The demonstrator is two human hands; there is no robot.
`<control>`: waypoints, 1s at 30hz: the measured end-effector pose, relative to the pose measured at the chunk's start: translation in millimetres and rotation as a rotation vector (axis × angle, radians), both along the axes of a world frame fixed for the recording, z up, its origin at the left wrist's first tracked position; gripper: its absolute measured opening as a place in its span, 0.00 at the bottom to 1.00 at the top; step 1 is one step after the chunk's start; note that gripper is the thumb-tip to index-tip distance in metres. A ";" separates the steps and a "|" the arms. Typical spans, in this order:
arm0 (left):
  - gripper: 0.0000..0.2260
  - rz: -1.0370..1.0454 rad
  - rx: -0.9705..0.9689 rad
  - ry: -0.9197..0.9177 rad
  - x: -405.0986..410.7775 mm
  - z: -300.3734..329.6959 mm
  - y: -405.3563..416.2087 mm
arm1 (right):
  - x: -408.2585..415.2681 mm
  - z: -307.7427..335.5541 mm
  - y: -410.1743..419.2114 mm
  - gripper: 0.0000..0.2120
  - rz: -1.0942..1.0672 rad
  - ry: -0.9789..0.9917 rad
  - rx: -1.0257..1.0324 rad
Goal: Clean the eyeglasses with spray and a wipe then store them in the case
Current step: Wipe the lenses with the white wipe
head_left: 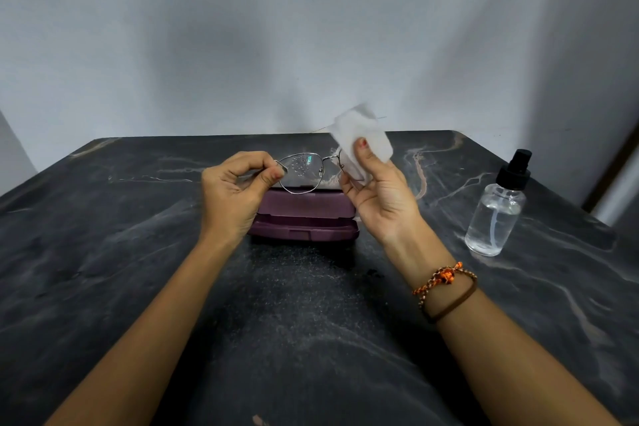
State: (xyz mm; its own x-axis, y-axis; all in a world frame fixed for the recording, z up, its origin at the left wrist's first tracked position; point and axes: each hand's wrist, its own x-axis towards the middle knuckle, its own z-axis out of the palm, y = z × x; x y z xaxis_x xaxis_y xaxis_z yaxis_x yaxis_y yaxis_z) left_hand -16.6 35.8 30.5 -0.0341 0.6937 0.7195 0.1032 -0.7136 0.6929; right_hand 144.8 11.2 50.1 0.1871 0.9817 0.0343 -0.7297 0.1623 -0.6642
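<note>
Nearest, both forearms reach in over the dark marbled table (103,252), with bare surface on either side of them. The left hand (235,194) pinches the left end of the eyeglasses (304,171) between thumb and curled fingers, holding them in the air just above the purple case (304,218), which sits shut at the table's middle. The right hand (377,190) grips a white wipe (363,138) folded over the right lens; the left lens is bare and beaded with droplets. To the right, well apart from the hands, stands the spray bottle (494,214), upright with its black cap on.

The thin metal frame is held by one end only, so hard rubbing on the far lens could, I judge, twist it or pull it out of the pinch onto the case. A wide sweep of the right elbow might topple the bottle. The far table edge lies close behind the glasses; the left side offers the most open room.
</note>
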 end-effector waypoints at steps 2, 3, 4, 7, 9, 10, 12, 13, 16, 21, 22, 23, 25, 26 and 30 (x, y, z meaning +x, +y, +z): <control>0.09 0.013 0.007 0.003 -0.3 -0.2 0.2 | -0.6 0.0 0.1 0.07 0.047 0.000 0.011; 0.09 0.019 0.006 -0.002 -0.9 -0.1 0.7 | -1.2 0.6 0.1 0.08 0.058 0.000 0.013; 0.09 0.025 0.003 -0.008 -1.7 0.1 1.4 | -1.7 1.0 0.0 0.09 0.062 -0.004 0.013; 0.09 0.031 -0.004 -0.015 -3.8 0.5 3.7 | -1.5 2.8 0.4 0.10 0.037 -0.001 -0.001; 0.09 0.035 0.002 -0.003 -4.5 0.7 4.1 | -0.9 3.4 0.8 0.09 0.017 0.030 -0.023; 0.09 0.037 0.007 0.005 -4.8 0.8 4.4 | -0.9 3.0 1.1 0.08 0.009 0.054 -0.034; 0.08 0.040 0.013 0.020 -4.2 0.7 4.6 | -1.0 2.0 1.8 0.06 -0.006 0.121 -0.050; 0.08 0.040 0.012 0.023 -4.0 0.6 4.4 | -0.9 1.8 2.4 0.05 -0.011 0.154 -0.050; 0.08 0.034 0.009 0.011 -3.2 0.9 3.0 | -0.2 1.8 3.2 0.04 -0.013 0.204 -0.024; 0.09 0.021 0.022 -0.004 -2.0 1.1 0.9 | 0.7 -0.1 1.4 0.02 -0.078 -0.034 -0.069; 0.08 0.015 0.019 -0.005 -1.3 0.8 0.7 | 1.6 -0.2 1.1 0.03 -0.099 -0.062 -0.083; 0.08 0.012 0.018 -0.003 -1.0 0.7 0.8 | 2.3 -0.3 0.8 0.03 -0.113 -0.070 -0.090; 0.08 0.016 0.022 0.004 -1.3 0.2 1.6 | 2.2 -0.4 0.2 0.03 -0.097 -0.063 -0.077; 0.08 0.019 0.026 0.002 -2.0 0.0 2.4 | 1.3 -0.9 0.0 0.04 -0.073 -0.060 -0.060; 0.08 0.025 0.035 -0.010 -4.3 -1.0 5.7 | -0.3 -0.3 0.3 0.13 0.006 -0.086 -0.004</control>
